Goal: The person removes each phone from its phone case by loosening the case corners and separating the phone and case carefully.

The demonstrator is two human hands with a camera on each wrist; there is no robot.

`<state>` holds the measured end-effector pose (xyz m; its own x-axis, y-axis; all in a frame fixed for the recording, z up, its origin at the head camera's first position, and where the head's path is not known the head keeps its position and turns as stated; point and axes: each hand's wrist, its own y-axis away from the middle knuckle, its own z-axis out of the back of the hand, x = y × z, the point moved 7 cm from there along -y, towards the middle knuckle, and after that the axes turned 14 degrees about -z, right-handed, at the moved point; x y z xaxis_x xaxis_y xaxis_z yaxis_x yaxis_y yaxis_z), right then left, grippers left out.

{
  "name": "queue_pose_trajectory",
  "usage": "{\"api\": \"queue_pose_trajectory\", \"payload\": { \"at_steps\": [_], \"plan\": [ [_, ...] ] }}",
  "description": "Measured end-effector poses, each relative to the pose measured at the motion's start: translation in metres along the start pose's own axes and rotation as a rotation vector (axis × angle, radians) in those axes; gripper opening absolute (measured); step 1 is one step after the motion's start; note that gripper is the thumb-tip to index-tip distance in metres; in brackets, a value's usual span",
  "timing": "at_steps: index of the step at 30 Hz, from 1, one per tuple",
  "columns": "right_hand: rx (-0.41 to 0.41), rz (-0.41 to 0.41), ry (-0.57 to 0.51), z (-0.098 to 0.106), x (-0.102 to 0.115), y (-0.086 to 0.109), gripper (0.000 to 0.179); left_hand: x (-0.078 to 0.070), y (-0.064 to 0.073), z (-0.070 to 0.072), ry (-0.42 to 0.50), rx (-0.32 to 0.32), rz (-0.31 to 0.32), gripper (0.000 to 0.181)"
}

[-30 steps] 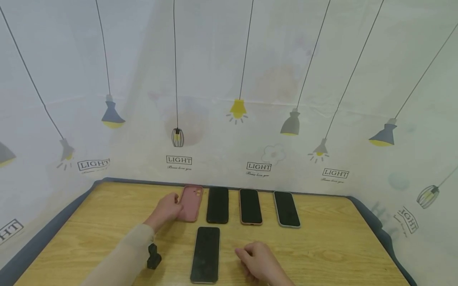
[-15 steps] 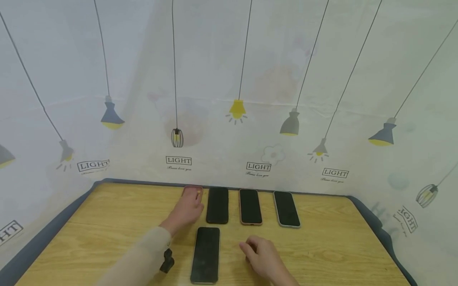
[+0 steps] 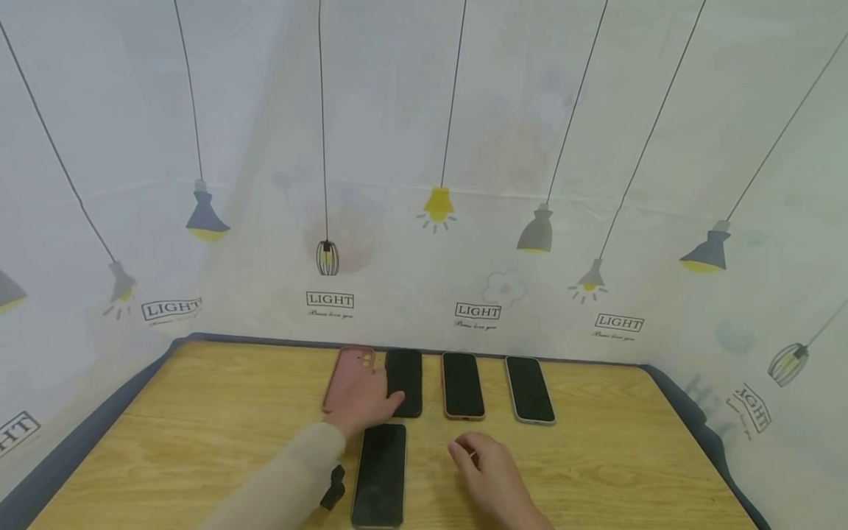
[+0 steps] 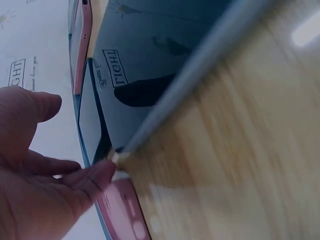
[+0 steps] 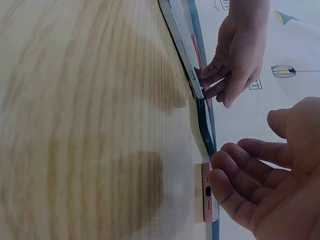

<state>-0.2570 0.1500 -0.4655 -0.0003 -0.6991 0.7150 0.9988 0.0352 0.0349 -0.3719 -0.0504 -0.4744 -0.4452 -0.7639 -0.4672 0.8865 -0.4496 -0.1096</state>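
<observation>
In the head view my left hand [image 3: 363, 401] lies over the lower part of a pink phone case [image 3: 350, 366] with camera cutouts, fingers loosely extended. Its thumb overlaps the lower left of a black phone [image 3: 412, 372]. The left wrist view shows the fingertips at the near end of the pink case, close to the corner of a large dark-screened phone [image 4: 145, 40]. My right hand [image 3: 490, 475] hovers over the table, right of that nearer phone, with loosely bent fingers and nothing in them.
Right of the black phone lie a pink-edged phone [image 3: 464, 386] and a white-edged phone [image 3: 531, 390], both screen up. They line the back of the wooden table [image 3: 616, 456], against a lamp-printed curtain [image 3: 397, 132]. A small black piece [image 3: 333, 487] hangs at the left sleeve.
My left hand has moved right, from the left edge of the pink case, across it, to the black phone's edge. My right hand has shifted slightly forward and right. The phones keep their places.
</observation>
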Motion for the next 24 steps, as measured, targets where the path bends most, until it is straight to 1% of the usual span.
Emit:
{"api": "queue_pose_trajectory", "payload": {
  "at_steps": [4, 8, 10, 12, 15, 17, 19, 21, 24],
  "plan": [
    [0.004, -0.01, 0.0, 0.0, -0.001, 0.0, 0.018, -0.006, -0.004, -0.006, -0.006, 0.014, 0.04, 0.059],
    [-0.003, -0.009, 0.005, 0.0, -0.001, 0.0, 0.018, -0.009, -0.009, -0.013, -0.054, 0.0, 0.083, 0.062],
    [-0.012, -0.003, 0.008, 0.001, -0.001, 0.001, 0.018, -0.012, -0.011, -0.015, -0.101, 0.0, 0.112, 0.067],
    [-0.02, 0.003, 0.012, 0.001, 0.0, 0.001, 0.018, -0.015, -0.014, -0.017, -0.186, 0.012, 0.124, 0.072],
    [-0.024, 0.006, 0.012, 0.002, -0.001, 0.001, 0.018, -0.021, -0.018, -0.018, -0.319, 0.027, 0.114, 0.074],
    [-0.025, 0.006, 0.01, 0.002, -0.001, 0.002, 0.018, -0.023, -0.02, -0.019, -0.379, 0.023, 0.107, 0.073],
    [-0.029, 0.006, 0.003, 0.003, -0.002, 0.001, 0.019, -0.024, -0.021, -0.019, -0.385, 0.006, 0.12, 0.072],
    [-0.037, 0.003, -0.005, 0.005, -0.004, 0.0, 0.019, -0.024, -0.022, -0.018, -0.349, -0.017, 0.147, 0.07],
    [-0.045, -0.015, -0.015, 0.007, -0.006, -0.002, 0.019, -0.023, -0.024, -0.018, -0.288, -0.033, 0.186, 0.072]
  ]
}}
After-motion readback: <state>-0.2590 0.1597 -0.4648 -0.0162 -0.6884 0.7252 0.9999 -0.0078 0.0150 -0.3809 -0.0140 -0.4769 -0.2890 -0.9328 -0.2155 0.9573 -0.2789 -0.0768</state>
